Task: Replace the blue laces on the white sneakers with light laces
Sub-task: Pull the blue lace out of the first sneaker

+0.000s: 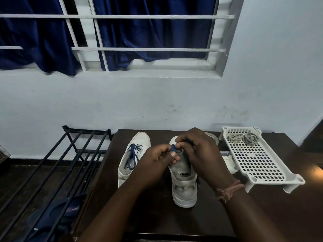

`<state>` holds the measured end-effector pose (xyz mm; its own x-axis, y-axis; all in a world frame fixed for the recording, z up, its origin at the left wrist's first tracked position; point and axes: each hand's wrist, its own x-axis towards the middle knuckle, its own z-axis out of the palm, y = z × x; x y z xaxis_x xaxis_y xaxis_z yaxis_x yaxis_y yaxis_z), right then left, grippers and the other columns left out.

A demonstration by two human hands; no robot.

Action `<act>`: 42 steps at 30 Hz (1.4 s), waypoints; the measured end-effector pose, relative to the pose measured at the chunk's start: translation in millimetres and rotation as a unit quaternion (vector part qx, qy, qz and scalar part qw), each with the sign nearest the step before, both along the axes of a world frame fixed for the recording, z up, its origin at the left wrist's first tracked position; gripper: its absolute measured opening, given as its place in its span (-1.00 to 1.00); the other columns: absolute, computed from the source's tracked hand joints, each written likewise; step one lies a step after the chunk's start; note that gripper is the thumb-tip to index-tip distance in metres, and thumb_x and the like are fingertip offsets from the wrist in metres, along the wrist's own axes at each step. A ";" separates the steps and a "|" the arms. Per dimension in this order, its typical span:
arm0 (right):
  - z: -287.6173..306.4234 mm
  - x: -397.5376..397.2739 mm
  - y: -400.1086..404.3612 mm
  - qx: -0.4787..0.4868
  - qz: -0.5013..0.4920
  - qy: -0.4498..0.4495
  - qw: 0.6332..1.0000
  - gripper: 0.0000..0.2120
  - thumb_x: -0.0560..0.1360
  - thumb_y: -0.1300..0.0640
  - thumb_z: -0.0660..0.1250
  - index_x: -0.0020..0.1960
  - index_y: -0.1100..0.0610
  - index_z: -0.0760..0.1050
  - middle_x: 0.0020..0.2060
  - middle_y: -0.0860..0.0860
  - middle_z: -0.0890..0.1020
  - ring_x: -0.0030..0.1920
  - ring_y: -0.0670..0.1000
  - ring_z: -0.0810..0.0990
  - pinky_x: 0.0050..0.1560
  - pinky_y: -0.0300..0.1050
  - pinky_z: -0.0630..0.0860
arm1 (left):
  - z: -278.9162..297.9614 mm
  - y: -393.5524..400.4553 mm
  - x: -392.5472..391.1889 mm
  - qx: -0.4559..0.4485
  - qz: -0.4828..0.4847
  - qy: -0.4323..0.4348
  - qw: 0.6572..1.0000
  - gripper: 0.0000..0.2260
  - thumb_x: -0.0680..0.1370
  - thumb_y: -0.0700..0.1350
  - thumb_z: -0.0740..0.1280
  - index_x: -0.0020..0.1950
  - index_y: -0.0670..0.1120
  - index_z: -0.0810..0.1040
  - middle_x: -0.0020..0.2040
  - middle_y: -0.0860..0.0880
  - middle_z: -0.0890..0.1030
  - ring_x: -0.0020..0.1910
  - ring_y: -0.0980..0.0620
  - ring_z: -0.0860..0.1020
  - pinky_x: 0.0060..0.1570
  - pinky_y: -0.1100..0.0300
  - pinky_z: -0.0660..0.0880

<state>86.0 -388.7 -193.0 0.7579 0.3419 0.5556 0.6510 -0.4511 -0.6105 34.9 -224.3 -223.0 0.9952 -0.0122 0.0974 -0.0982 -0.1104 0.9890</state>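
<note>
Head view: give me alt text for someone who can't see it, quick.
Both hands, left and right, pinch a blue lace above the right white sneaker on a dark table. The left white sneaker keeps its blue lace; coiled light laces lie in a white perforated tray on the right.

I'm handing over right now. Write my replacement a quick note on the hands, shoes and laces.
Left hand and right hand both pinch the blue lace over the right sneaker. The left sneaker is still laced blue. Light laces lie coiled in the white tray, untouched.
Done: no shoe relaced yet.
Left: strip both blue laces, thread the light ones.
</note>
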 end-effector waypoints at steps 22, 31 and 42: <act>-6.8 -3.1 3.2 -0.110 0.058 -0.014 0.992 -0.91 0.55 0.18 0.31 -0.06 0.07 0.59 -0.18 -0.12 0.59 -0.12 -0.12 0.52 -0.08 -0.24 0.43 | -2.4 1.9 4.7 0.039 0.099 -0.041 0.993 -0.75 0.67 -0.20 0.23 0.14 0.10 0.62 0.07 0.09 0.71 0.14 0.13 0.65 0.22 0.13 0.52; 3.3 2.5 -10.3 0.070 -0.002 0.059 0.996 -0.85 0.54 0.28 0.38 -0.01 0.09 0.68 -0.13 -0.15 0.69 -0.05 -0.19 0.63 -0.05 -0.36 0.49 | 4.3 -3.9 -3.5 -0.109 -0.064 0.002 0.992 -0.78 0.66 -0.20 0.24 0.15 -0.17 0.68 -0.13 -0.07 0.65 -0.12 0.05 0.56 -0.01 0.23 0.51; -20.0 -6.5 6.6 -0.165 0.086 0.095 0.978 -0.87 0.59 0.12 0.29 -0.08 0.11 0.58 -0.25 0.00 0.62 -0.21 -0.03 0.53 -0.12 -0.06 0.45 | 7.7 7.0 7.9 -0.347 0.064 -0.025 0.935 -0.70 0.67 -0.36 0.12 0.37 -0.24 0.48 0.29 -0.19 0.63 0.30 -0.06 0.60 0.23 0.20 0.55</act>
